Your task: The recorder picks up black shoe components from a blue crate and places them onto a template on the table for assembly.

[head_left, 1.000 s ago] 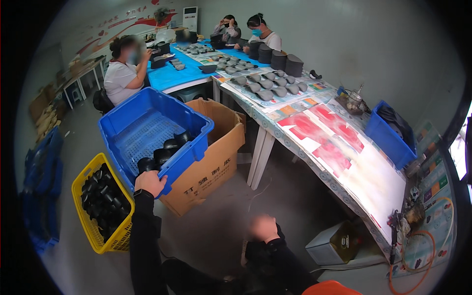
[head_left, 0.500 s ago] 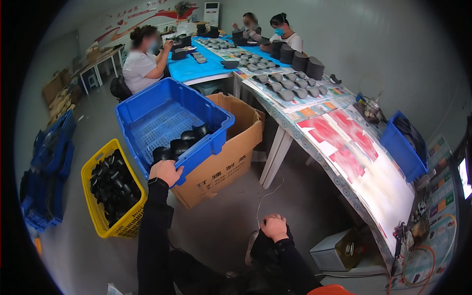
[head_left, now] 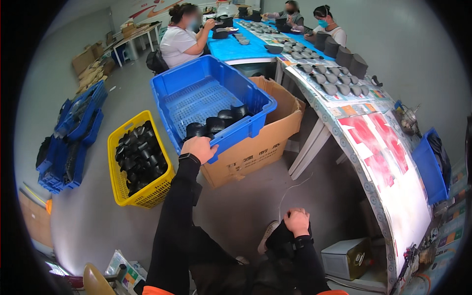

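My left hand (head_left: 199, 148) is closed over the near rim of a blue plastic crate (head_left: 169, 105), thumb on the outside. The crate rests, tilted, on a cardboard box (head_left: 248, 160). Several glossy black curved pieces (head_left: 215, 124) lie along its near end, and the perforated bottom shows behind them. My right hand (head_left: 297, 221) rests on my knee with its fingers curled in; nothing shows in it. To the left of the box, a yellow basket (head_left: 116, 169) on the floor is filled with similar black pieces (head_left: 140, 156).
A long table (head_left: 339, 118) on the right carries rows of grey cupped pieces (head_left: 330, 88) and dark stacks (head_left: 356, 64). Three people sit around its far part. Blue crates (head_left: 81, 132) stand on the left floor. A square metal can (head_left: 344, 258) is beneath the table's near end.
The whole view has swung left, so everything sits farther right in the picture. My left hand keeps its grip on the crate rim, and my right hand stays on my knee.
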A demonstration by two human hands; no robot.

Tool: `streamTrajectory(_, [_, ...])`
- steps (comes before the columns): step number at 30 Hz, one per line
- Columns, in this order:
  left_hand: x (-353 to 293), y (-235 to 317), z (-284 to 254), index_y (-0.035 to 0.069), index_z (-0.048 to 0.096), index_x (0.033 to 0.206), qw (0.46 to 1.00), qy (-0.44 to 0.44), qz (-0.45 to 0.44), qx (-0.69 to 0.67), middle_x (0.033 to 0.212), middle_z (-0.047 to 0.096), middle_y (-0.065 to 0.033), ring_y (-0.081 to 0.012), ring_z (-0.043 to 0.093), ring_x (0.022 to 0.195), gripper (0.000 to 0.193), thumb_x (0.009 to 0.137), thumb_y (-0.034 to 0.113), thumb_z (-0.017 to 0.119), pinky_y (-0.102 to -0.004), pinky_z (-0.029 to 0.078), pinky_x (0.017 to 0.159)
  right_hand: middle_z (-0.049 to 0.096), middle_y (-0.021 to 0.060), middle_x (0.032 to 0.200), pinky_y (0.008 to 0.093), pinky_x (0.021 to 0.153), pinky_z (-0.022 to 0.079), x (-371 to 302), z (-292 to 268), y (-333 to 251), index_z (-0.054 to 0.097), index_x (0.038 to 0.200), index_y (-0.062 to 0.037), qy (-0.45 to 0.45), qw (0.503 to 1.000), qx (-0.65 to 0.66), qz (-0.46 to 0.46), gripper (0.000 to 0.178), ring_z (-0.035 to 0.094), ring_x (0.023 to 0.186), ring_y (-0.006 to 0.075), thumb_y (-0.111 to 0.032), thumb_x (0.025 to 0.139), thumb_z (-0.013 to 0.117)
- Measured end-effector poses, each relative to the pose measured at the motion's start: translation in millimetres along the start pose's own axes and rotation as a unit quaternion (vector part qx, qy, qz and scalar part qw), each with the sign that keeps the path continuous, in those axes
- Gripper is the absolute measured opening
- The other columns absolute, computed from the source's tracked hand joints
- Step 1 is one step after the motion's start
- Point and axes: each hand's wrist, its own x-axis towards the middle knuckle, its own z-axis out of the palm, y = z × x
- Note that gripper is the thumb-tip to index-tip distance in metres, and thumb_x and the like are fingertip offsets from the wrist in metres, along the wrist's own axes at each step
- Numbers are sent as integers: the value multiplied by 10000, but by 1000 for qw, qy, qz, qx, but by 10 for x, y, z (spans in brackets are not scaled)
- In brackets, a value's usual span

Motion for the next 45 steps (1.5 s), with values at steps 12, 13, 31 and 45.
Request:
streamTrajectory(12, [91, -45, -82, 74, 769, 928, 970, 79, -73, -219, 868, 753, -157, -385, 730, 847, 465, 1026, 502, 613, -475, 560, 764, 748, 85, 1083, 518, 1081, 427, 139, 88, -101, 766, 933, -88, 73, 995, -23, -64, 211, 628, 1184, 326, -271, 858, 690])
streamTrajectory(13, [98, -64, -48, 65, 736, 961, 963, 129, -51, -230, 911, 736, -143, -365, 730, 871, 309, 1016, 361, 667, -450, 557, 761, 745, 84, 1068, 521, 1086, 424, 207, 84, -103, 761, 925, -87, 71, 995, -21, -66, 203, 626, 1183, 328, -265, 855, 694])
streamTrajectory(31, [867, -172, -566, 65, 819, 921, 931, -333, -149, 29, 925, 794, -195, -373, 788, 900, 183, 888, 182, 682, -480, 636, 797, 722, 168, 1090, 493, 1000, 514, 930, -1714, -1280, 728, 1006, -56, -165, 964, 190, -88, 158, 648, 1114, 399, -183, 923, 687])
streamTrajectory(45, [647, -923, -587, 120, 756, 1235, 900, -415, 127, -31, 1054, 789, -155, -355, 752, 1029, 352, 911, 243, 699, -489, 559, 971, 764, 122, 1061, 441, 877, 575, 1105, -3575, -2692, 728, 1080, -79, -162, 950, 256, -72, 169, 740, 1000, 324, -200, 974, 677])
